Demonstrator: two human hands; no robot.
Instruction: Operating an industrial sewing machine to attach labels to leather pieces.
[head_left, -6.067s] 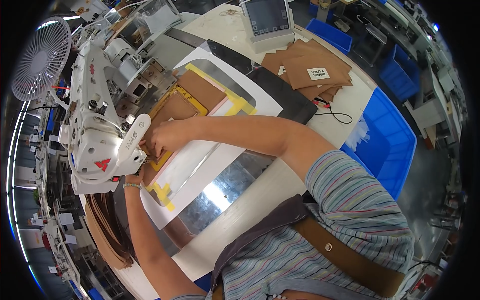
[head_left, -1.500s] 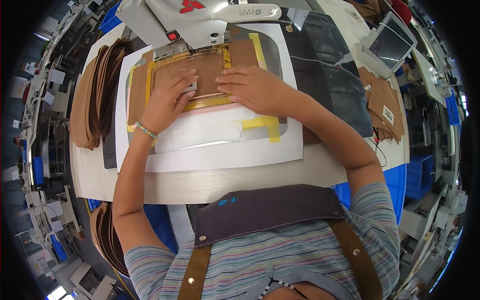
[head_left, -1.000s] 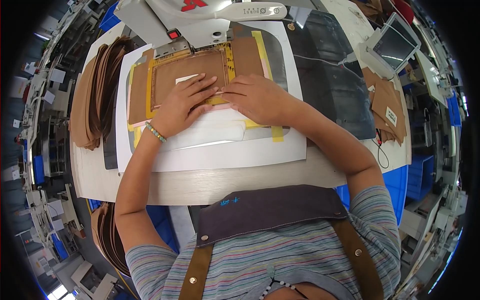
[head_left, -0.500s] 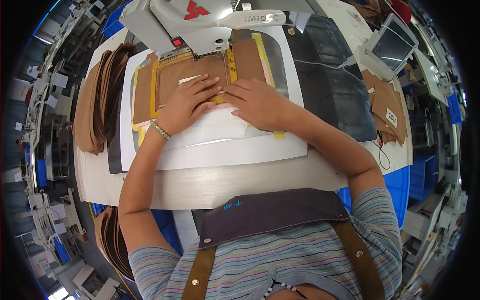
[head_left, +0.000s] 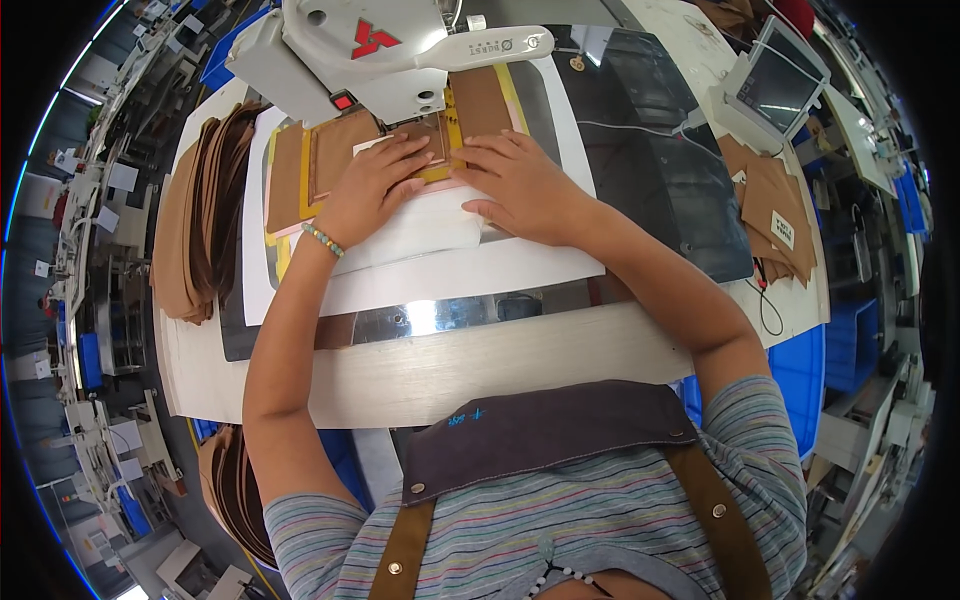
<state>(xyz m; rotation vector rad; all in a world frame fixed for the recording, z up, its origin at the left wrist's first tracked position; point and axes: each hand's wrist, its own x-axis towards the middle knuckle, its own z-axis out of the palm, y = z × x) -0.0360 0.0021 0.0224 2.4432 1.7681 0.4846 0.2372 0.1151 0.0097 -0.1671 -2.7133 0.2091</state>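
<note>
Fabric panel [head_left: 482, 108]: brown
Frame [head_left: 305, 180]: yellow (black marks too)
Shirt [head_left: 560, 490]: grey, multicoloured stripes
Bracelet [head_left: 323, 240]: apparently green and yellow

Left grip [head_left: 372, 190] over brown panel [head_left: 340, 140], right grip [head_left: 525, 190] at yellow frame [head_left: 306, 178], white machine [head_left: 385, 78] ahead

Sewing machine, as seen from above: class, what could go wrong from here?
1. The left hand has its fingertips close to the sewing machine; they could be hurt if it runs.
2. That hand also overlaps the white label, so a slip might shift it on the brown panel.

White sheet [head_left: 520, 268] farther away than before
</note>
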